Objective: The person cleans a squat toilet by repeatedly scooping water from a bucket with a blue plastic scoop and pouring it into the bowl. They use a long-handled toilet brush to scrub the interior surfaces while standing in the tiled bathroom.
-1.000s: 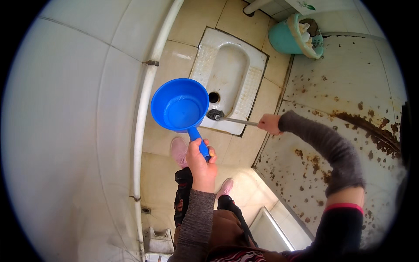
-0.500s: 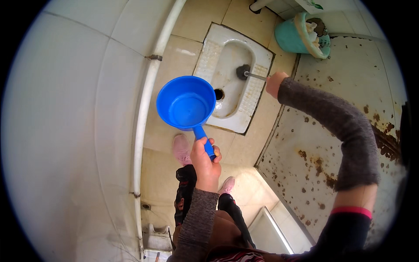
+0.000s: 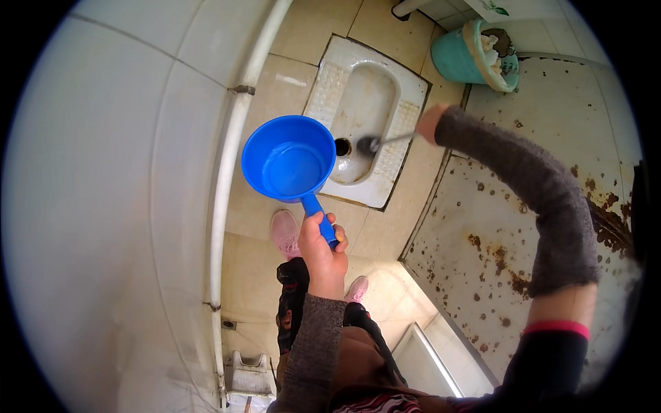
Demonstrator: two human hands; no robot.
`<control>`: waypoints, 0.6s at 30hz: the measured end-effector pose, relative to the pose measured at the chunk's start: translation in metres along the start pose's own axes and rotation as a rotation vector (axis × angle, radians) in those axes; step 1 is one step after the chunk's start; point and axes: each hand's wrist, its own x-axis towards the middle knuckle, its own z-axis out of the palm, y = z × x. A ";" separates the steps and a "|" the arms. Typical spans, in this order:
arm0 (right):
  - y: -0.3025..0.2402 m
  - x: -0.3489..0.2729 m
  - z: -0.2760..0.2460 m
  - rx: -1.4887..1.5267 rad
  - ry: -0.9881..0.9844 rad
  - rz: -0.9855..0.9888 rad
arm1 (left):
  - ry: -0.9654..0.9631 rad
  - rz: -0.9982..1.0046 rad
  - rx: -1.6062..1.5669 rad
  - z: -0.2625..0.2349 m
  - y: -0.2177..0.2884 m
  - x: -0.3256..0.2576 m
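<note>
My left hand (image 3: 326,251) is wrapped round the handle of a blue plastic water dipper (image 3: 289,158), which has some water in its bottom. The dipper hangs over the left front corner of a white squat toilet (image 3: 365,89) set in the floor. At the toilet's right side, my right hand (image 3: 429,124) grips a toilet brush (image 3: 372,145) by its thin grey handle. The dark brush head, blurred by motion, is inside the bowl just right of the drain hole (image 3: 342,147). Brown stains mark the bowl.
A teal waste bin (image 3: 468,58) with crumpled paper stands at the far right. Along the left wall runs a white pipe (image 3: 231,158). A rust-spotted panel (image 3: 496,227) borders the right side. My pink shoes (image 3: 285,233) stand on beige tiles; a white holder (image 3: 248,375) sits at lower left.
The brush head has moved nearer, from the bowl's right middle down beside the drain hole. My right hand has shifted slightly, and the dipper has drifted a little left.
</note>
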 end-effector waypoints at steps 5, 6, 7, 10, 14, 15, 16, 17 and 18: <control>-0.009 0.004 -0.044 0.031 -0.165 -0.059 | 0.017 -0.019 -0.011 -0.009 -0.001 0.005; -0.014 0.013 -0.033 0.088 -0.195 -0.125 | 0.027 -0.014 -0.006 -0.010 -0.001 0.006; -0.020 0.020 -0.016 0.163 -0.244 -0.230 | 0.027 -0.015 -0.004 -0.008 -0.001 0.005; -0.057 0.018 -0.009 0.389 -0.345 -0.223 | 0.025 -0.001 0.009 -0.006 0.002 0.004; -0.041 0.001 -0.019 0.393 -0.480 -0.184 | -0.013 0.017 0.037 -0.005 0.004 0.002; -0.036 0.003 0.001 0.229 -0.432 -0.315 | -0.019 0.006 0.038 -0.004 0.002 0.003; -0.030 0.005 0.021 0.072 -0.366 -0.436 | -0.025 -0.005 0.041 -0.003 -0.001 0.003; -0.042 -0.001 0.005 0.508 -0.431 -0.122 | -0.006 0.014 0.044 -0.008 0.002 0.004; -0.050 -0.006 0.007 0.604 -0.429 -0.141 | -0.001 0.012 0.045 -0.008 0.002 0.005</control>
